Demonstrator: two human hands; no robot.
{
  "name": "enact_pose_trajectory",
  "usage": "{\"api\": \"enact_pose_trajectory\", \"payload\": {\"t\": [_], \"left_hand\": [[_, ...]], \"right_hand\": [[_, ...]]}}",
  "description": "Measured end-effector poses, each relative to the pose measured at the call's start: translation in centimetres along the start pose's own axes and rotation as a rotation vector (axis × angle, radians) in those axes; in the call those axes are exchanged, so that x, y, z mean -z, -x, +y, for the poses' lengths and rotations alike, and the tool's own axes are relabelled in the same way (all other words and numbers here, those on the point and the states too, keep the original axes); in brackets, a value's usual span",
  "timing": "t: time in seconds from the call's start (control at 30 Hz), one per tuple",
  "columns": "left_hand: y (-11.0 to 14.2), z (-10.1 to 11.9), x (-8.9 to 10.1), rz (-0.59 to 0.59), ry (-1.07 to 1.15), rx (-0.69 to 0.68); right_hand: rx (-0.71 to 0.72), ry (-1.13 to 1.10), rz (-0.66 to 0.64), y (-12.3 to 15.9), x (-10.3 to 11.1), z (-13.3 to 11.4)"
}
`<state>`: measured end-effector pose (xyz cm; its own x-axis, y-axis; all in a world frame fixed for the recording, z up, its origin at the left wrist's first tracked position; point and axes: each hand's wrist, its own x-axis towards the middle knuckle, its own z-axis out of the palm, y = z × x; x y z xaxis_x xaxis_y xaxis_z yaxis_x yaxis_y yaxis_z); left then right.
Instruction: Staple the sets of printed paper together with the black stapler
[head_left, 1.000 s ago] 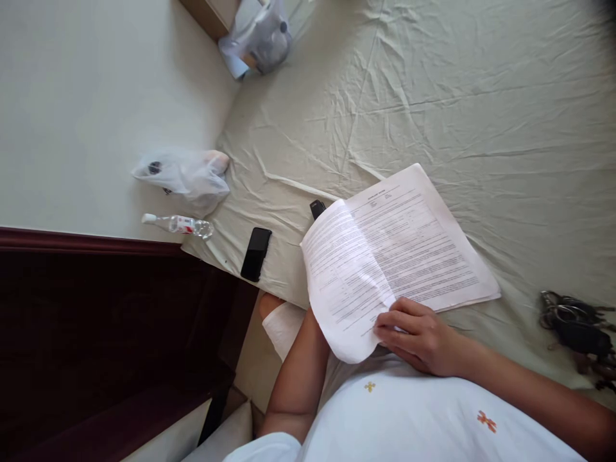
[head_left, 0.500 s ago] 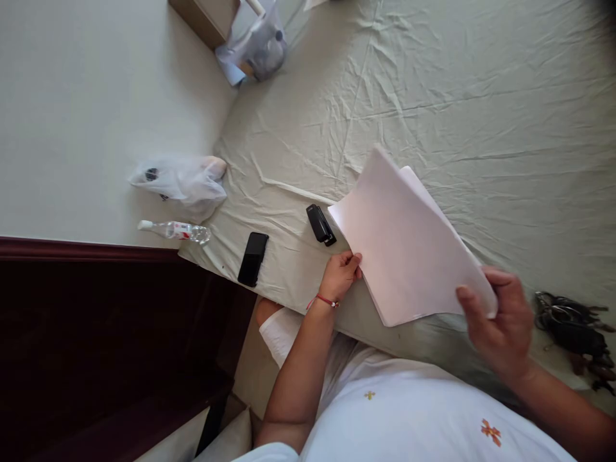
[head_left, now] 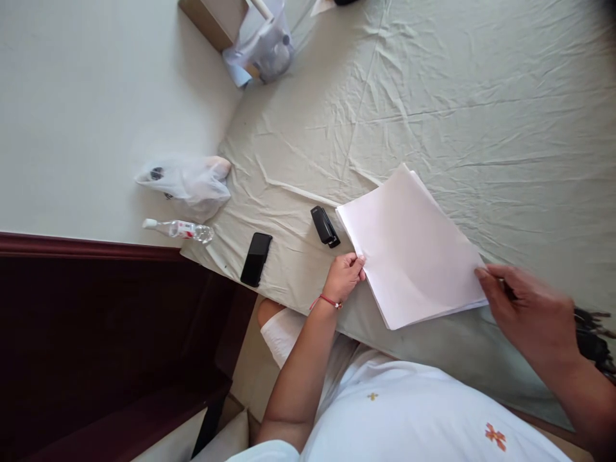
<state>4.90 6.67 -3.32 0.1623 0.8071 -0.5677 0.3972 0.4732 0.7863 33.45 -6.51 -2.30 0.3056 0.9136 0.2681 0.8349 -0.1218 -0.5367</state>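
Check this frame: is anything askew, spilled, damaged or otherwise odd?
Nothing spilled or damaged. The paper stack lies blank side up at a slant on the wrinkled sheet, left hand and right hand at its edges. A water bottle lies on its side.

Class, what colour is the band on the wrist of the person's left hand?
Red, a thin band on the left hand; the head view shows it.

Bare left hand (head_left: 344, 276) with a thin red cord bracelet (head_left: 327, 300) around the wrist, forearm uncovered up to a short white sleeve (head_left: 269, 450) near the bottom edge. Bare right hand (head_left: 527, 314), blurred, forearm likewise uncovered. White fabric garment (head_left: 414, 417) over the torso, dotted with a small yellow cross-shaped motif (head_left: 372, 396) and a larger orange cross-shaped motif (head_left: 495, 435) further right.
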Motion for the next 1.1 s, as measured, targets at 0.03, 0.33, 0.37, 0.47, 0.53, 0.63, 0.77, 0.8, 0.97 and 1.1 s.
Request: {"api": "enact_pose_trajectory", "payload": {"t": [0.03,0.33,0.37,0.47,0.53,0.63,0.77,0.8,0.97,1.1], "left_hand": [[0.0,0.0,0.0,0.000,-0.002,0.004],[0.0,0.1,-0.2,-0.003,-0.005,-0.003],[0.0,0.1,-0.2,-0.002,-0.007,-0.008],[0.0,0.3,-0.1,0.008,-0.006,-0.010],[0.1,0.4,-0.1,0.005,-0.005,-0.009],[0.1,0.4,-0.1,-0.008,-0.008,-0.018],[0.0,0.2,-0.1,-0.005,0.006,-0.013],[0.0,0.1,-0.1,-0.004,0.008,-0.013],[-0.1,0.0,-0.1,0.009,-0.020,-0.008],[0.0,0.2,-0.2,0.007,-0.019,-0.004]], "right_hand": [[0.026,0.036,0.054,0.1,0.0,0.0],[-0.131,0.036,-0.078,-1.0,0.0,-0.5],[-0.186,-0.012,-0.111,-1.1,0.1,-0.4],[-0.350,-0.066,-0.161,-1.4,0.4,0.0],[-0.420,-0.102,-0.231,-1.4,0.6,0.4],[-0.455,-0.160,-0.320,-1.2,0.7,0.7],[-0.302,-0.051,-0.228,-1.0,1.3,-0.3],[-0.238,-0.027,-0.200,-1.0,1.6,-0.9],[0.058,-0.221,-0.211,-1.5,2.6,-6.0],[0.215,-0.508,-0.398,-1.8,1.4,-11.4]]}}
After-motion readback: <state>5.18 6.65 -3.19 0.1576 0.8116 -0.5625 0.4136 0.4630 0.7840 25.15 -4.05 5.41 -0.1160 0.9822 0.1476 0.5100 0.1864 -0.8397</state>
